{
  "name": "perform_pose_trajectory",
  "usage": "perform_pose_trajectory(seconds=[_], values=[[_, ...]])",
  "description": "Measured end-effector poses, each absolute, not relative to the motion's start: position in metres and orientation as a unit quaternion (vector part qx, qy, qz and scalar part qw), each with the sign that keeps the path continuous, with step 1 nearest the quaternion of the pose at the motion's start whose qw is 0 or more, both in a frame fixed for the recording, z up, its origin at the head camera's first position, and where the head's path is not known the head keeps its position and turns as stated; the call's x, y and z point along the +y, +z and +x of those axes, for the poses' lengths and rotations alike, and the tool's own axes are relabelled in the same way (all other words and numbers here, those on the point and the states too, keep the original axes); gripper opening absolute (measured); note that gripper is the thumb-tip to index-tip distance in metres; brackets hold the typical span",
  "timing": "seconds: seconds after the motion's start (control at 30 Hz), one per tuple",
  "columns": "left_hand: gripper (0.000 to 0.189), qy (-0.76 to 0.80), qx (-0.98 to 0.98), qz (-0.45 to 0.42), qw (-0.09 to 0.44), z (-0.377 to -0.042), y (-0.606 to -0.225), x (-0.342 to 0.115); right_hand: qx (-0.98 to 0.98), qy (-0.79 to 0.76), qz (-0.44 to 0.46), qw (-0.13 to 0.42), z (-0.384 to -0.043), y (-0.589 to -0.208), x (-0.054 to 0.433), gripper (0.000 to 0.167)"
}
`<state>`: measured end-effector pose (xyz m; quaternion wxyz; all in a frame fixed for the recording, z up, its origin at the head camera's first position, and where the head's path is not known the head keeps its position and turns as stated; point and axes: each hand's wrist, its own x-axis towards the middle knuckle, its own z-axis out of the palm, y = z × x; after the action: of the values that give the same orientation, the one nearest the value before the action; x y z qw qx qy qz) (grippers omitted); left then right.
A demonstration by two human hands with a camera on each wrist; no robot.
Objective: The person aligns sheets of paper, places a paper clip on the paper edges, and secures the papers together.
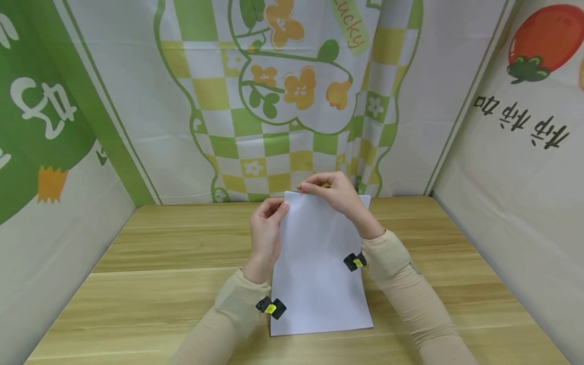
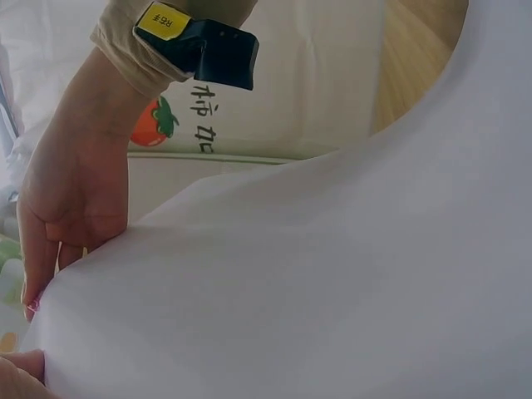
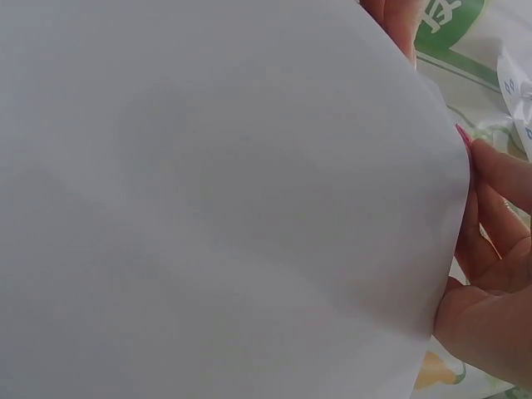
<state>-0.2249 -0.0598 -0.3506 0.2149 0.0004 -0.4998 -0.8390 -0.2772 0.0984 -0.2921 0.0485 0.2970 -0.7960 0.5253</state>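
White paper stands tilted up off the table, its top edge near the back wall. At its upper left corner my left hand pinches the side edge between thumb and fingers. My right hand reaches over the top edge and pinches a small pink paper clip there. In the right wrist view the pink clip pokes out at the paper's rim beside the fingertips. Most of the clip is hidden by the fingers, so how far it sits over the paper cannot be told.
A wood-grain table lies under the paper. Behind it hangs a checkered, flowered curtain; printed white sheets form the left wall and right wall. Black camera mounts sit on both wrists, near the paper.
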Motion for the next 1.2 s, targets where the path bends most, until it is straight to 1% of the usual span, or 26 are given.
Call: perform_pose_trajectory(seconds=[0.3,0.7,0.97,1.2], values=[[0.02,-0.837,-0.503,0.0,0.213,-0.2254,-0.3513,-0.059,-0.8,0.52,0.295,0.051,-0.2782,-0.2932,0.0998,0.021],[0.023,-0.846,-0.493,-0.002,0.202,-0.2277,-0.3516,-0.0591,-0.801,0.518,0.295,0.066,-0.282,-0.2969,0.1011,0.02],[0.017,-0.846,-0.497,0.001,0.194,-0.2263,-0.352,-0.0594,-0.798,0.52,0.299,0.061,-0.2823,-0.2977,0.1021,0.019],[0.019,-0.847,-0.498,0.009,0.186,-0.2275,-0.3537,-0.0595,-0.806,0.515,0.284,0.062,-0.2835,-0.2988,0.1012,0.022]])
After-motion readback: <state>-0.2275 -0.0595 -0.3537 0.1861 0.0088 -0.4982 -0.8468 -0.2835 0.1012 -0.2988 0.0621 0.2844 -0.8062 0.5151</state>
